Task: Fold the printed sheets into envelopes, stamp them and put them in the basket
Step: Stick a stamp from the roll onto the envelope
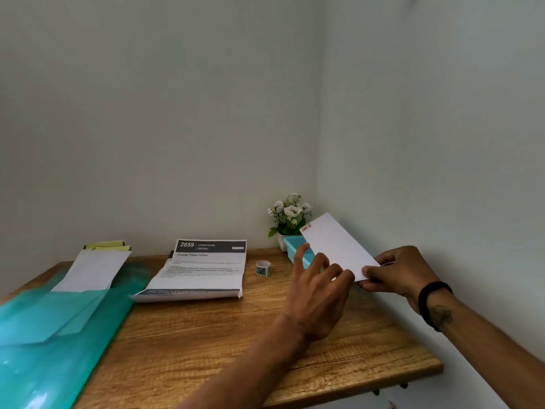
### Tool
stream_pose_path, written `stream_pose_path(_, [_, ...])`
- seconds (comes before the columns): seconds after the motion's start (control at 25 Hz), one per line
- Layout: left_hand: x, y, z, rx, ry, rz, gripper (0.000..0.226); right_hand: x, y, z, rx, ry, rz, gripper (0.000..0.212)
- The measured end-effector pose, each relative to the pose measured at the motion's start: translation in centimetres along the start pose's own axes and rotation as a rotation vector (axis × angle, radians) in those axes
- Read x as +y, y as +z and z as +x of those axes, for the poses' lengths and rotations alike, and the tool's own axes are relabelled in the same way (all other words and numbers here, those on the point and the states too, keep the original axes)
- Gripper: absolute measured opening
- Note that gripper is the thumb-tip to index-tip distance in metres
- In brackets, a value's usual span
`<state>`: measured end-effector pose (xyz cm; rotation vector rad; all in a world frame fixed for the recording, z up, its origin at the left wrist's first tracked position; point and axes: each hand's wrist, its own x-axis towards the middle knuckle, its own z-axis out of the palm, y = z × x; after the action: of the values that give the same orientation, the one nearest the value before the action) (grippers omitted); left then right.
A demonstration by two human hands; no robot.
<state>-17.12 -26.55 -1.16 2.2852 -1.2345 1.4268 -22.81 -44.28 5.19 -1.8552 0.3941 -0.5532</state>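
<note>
My right hand point(396, 271) pinches the near corner of a white envelope point(336, 245) that bears a small stamp at its far corner. The envelope is held tilted in the air over the blue basket point(296, 246) at the back right. My left hand point(318, 287) hovers just left of the envelope with its fingers spread and relaxed, fingertips close to the paper's lower edge. A stack of printed sheets point(203, 268) lies flat at the back middle of the wooden table point(236, 335). A roll of stamps point(263, 267) stands between the sheets and the basket.
A pot of white flowers point(290, 215) stands in the corner behind the basket. A teal plastic folder point(53, 329) with white envelopes point(94, 268) in it covers the table's left side. Yellow paper point(107, 245) lies behind it. The wall runs close along the right.
</note>
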Motion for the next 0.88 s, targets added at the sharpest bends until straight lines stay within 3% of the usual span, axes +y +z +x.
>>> stream_pose_path(0.24, [-0.6,0.5,0.1,0.019,0.014,-0.052,0.013,0.1,0.5,0.2,-0.029,0.09,0.085,0.031])
stream_pose_path(0.4, [-1.1,1.2,0.7,0.075,-0.039,-0.079,0.014,-0.4,0.9,0.6,-0.039,0.096,0.159,0.013])
stream_pose_path(0.52, [-1.7,1.6,1.4,0.023,-0.086,-0.044,0.027,-0.3,1.3,1.2,-0.017,0.074,0.193,0.007])
stream_pose_path(0.68, [-2.6,2.4,1.7,-0.099,-0.128,-0.048,0.04,0.2,2.4,2.6,-0.008,0.042,0.124,0.016])
stream_pose_path(0.88, [-3.2,3.5,1.8,-0.068,-0.132,-0.083,0.026,0.6,2.5,3.5,0.048,0.018,-0.017,0.026])
